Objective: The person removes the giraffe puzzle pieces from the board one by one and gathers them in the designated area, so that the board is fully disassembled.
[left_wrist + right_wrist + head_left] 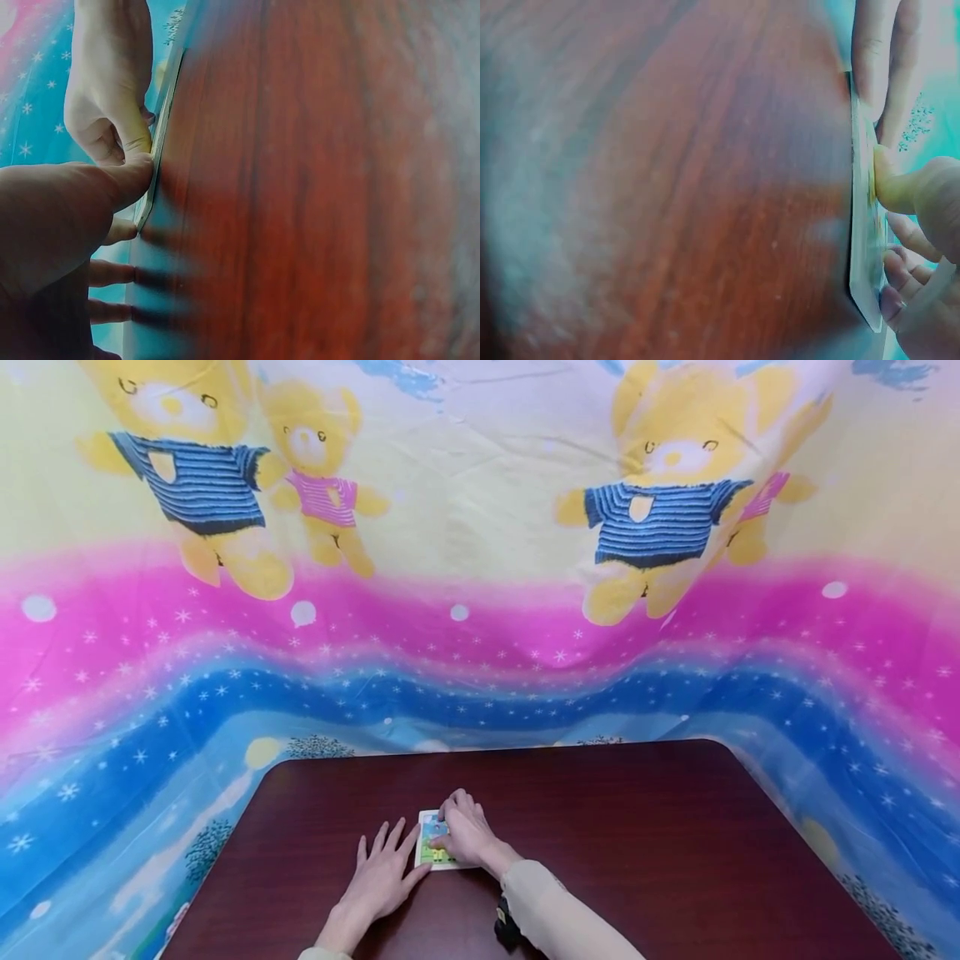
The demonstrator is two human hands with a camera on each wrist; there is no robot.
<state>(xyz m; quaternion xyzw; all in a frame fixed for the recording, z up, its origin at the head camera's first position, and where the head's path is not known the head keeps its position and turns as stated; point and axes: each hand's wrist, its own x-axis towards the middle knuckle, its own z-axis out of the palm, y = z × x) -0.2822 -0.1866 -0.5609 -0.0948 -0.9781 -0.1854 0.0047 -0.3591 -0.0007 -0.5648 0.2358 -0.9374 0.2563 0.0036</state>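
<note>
A thin, flat picture board (pixel 428 829) with a pale border and a colourful printed scene lies on the dark wooden table. My left hand (pixel 381 872) rests beside it with fingers spread, thumb at the board's near left corner. In the left wrist view, the left thumb (pixel 139 178) meets the board's edge (pixel 166 112). Over the board's right part is my right hand (pixel 467 828), its thumb and bent fingers apart and touching the picture. The right wrist view shows the right thumb (pixel 892 182) pressing the face of the board (pixel 861 247). The right hand hides much of the picture.
The reddish-brown table (pixel 637 835) extends around both hands, with rounded far corners. Behind it hangs a cloth (pixel 465 652) printed with bears and snowflakes. A small black object (pixel 507 925) sits by the right sleeve (pixel 558 906).
</note>
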